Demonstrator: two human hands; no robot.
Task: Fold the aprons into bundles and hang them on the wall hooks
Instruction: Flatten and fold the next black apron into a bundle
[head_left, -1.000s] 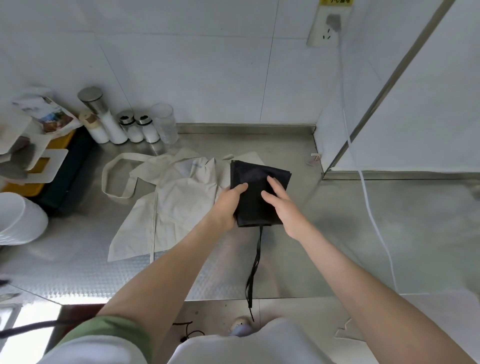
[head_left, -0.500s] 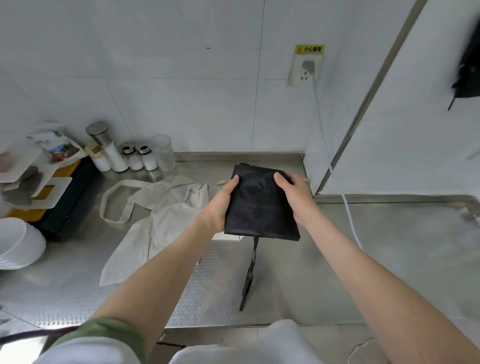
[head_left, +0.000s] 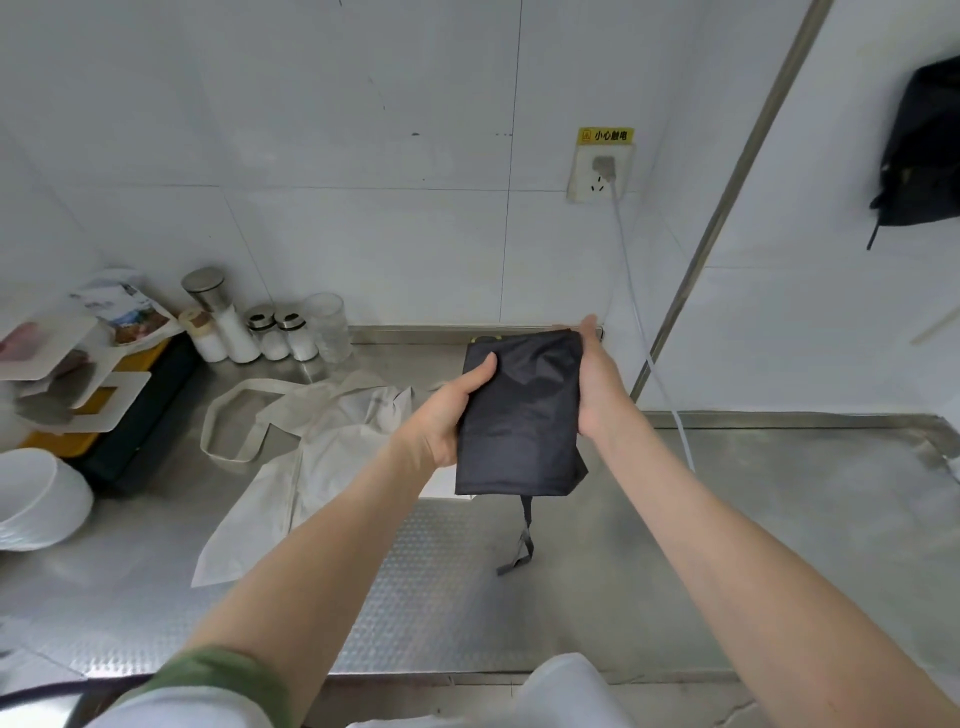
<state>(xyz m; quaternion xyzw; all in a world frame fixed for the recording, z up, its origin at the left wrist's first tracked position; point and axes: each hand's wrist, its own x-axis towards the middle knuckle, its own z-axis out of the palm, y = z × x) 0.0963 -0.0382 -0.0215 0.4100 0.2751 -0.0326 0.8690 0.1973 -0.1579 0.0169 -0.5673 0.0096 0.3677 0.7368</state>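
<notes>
Left hand (head_left: 441, 421) and right hand (head_left: 597, 387) pinch folded black fabric apron bundle (head_left: 519, 415), frame centre; slackened grip may release folds.

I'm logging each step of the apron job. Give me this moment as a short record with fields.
held item: black apron bundle, folded, strap dangling
left hand: grips its left edge
right hand: grips its right edge
steel counter: beige apron lies spread, unfolded
right wall: dark fabric item hangs, hook unseen
</notes>
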